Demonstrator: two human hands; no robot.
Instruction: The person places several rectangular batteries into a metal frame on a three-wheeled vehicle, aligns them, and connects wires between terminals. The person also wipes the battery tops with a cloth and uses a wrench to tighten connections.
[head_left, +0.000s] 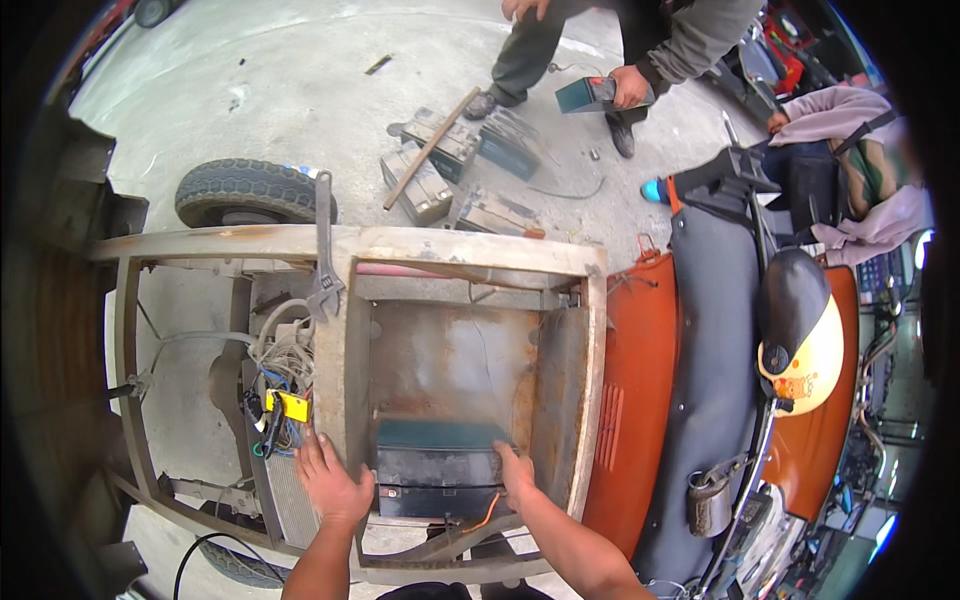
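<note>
A battery with a teal lid [440, 436] and a dark battery [432, 500] lie side by side at the near end of a rusty metal compartment [450, 345]. My right hand [515, 475] grips the right end of the teal-lidded one, its fingertips over the edge. Fingers spread, my left hand [330, 480] rests on the worn metal frame [348, 400], its thumb close to the batteries' left end. An orange wire [488, 510] runs beside the dark battery. Left of the frame bar sits a tangle of wires [287, 345] with a yellow part [289, 406].
An adjustable wrench [323, 255] lies across the frame. Beyond are a tire [245, 192], several batteries [415, 182] and a wooden stick [432, 148] on the floor. A co-worker's hand [630, 88] holds another battery [588, 95]. Right are orange panels [636, 400] and a grey seat [710, 380].
</note>
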